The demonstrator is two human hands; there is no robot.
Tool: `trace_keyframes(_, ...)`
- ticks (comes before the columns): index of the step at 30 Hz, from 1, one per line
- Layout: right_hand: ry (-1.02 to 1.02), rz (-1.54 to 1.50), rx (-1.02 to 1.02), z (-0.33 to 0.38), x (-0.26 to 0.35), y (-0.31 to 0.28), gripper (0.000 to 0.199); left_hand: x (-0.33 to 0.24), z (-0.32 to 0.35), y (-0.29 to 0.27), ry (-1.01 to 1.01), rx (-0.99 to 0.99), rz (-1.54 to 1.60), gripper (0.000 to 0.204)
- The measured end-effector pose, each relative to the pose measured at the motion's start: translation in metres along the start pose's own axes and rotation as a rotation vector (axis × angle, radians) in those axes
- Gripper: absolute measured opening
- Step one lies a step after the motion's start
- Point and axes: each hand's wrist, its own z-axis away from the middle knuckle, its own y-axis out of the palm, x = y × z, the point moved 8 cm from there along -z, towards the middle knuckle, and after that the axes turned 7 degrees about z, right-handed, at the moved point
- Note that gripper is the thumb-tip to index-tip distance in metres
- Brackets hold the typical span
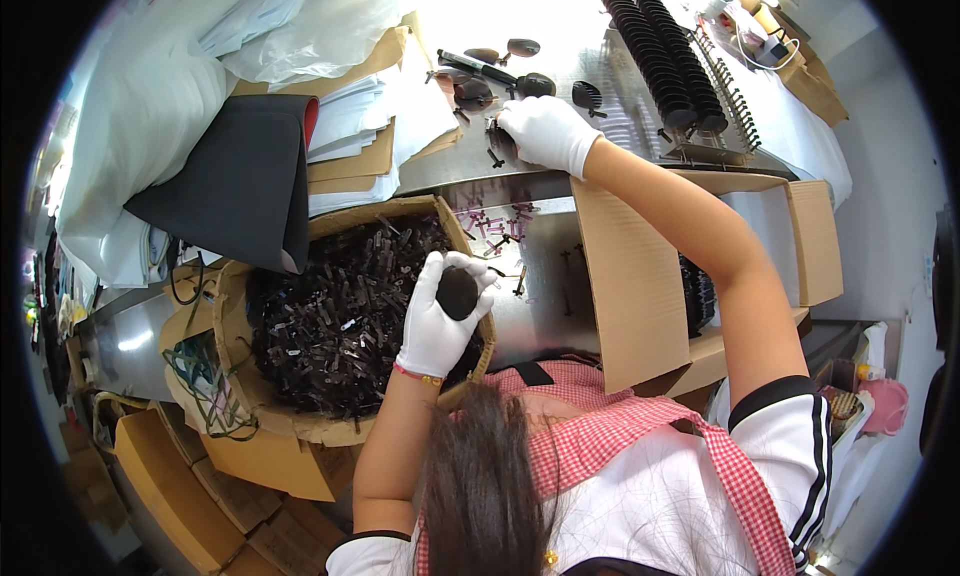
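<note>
My left hand point(434, 318), in a white glove, pinches a dark round lens point(457, 293) between thumb and fingers beside the carton's right edge. Below and left of it, a heap of small dark plastic pieces point(330, 321) fills the carton point(232, 326). Farther off, my white-gloved right hand point(551, 136) rests on the metal table. Its fingers are bent together at a dark lens with a tab point(504, 143); whether they grip it is hidden. Around that hand lie other tinted lenses point(587, 97) and a black marker pen point(477, 66).
A rack point(664, 66) with two rows of stacked dark discs stands at the far right. An opened cardboard box point(632, 286) sits under my right forearm. Papers point(350, 121) and a black folder point(235, 181) lie left. Small dark bits point(497, 224) are scattered between carton and box.
</note>
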Motion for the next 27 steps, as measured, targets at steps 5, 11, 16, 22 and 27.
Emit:
trace_keyframes(5,0.193,-0.126,-0.004,-0.004,-0.013,-0.017,0.015,-0.012,-0.016,0.0,0.096,-0.141,-0.106,0.04)
trace_keyframes(11,0.422,-1.547,0.086,0.022,0.041,-0.039,0.036,-0.022,-0.028,0.029,0.218,-0.143,-0.202,0.07)
trace_keyframes(16,0.324,-1.129,0.068,0.047,0.096,-0.067,0.032,-0.016,-0.02,0.045,0.179,-0.068,-0.22,0.08)
trace_keyframes(22,0.326,-1.153,-0.073,0.055,0.09,-0.092,0.05,-0.008,0.002,0.049,0.234,0.009,-0.598,0.077)
trace_keyframes(27,-0.028,-0.885,-0.01,0.044,0.116,-0.108,0.024,0.004,0.015,0.045,0.137,0.035,-0.411,0.08)
